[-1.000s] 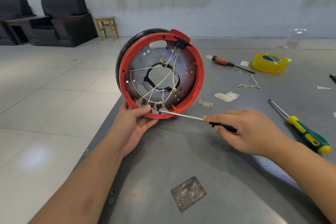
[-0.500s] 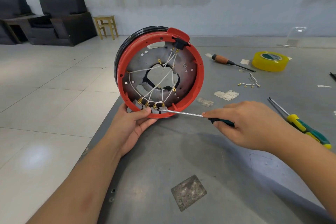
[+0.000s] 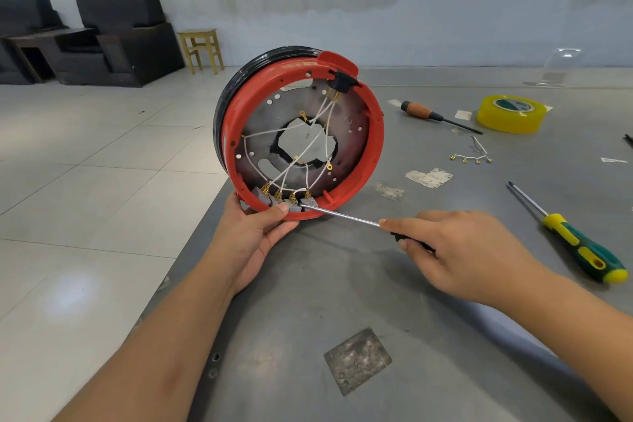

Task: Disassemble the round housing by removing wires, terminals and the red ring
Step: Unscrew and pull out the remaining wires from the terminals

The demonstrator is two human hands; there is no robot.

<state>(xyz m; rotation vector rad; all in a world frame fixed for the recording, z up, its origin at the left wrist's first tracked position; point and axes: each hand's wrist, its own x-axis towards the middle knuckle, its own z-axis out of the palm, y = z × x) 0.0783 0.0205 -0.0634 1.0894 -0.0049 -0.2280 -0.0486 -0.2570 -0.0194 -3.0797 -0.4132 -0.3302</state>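
In the head view, the round housing [image 3: 301,137] is stood on edge at the table's [image 3: 445,336] left border, its red ring [image 3: 375,134] facing the camera. Its rim at six o'clock is gripped by the left hand [image 3: 253,240], thumb on the grey terminals [image 3: 291,204]. White wires [image 3: 308,147] cross the plate. A screwdriver [image 3: 346,217] is grasped by the right hand [image 3: 459,253], its tip touching the terminals. At three o'clock lie a green-handled screwdriver [image 3: 579,247] and a tape roll [image 3: 512,113].
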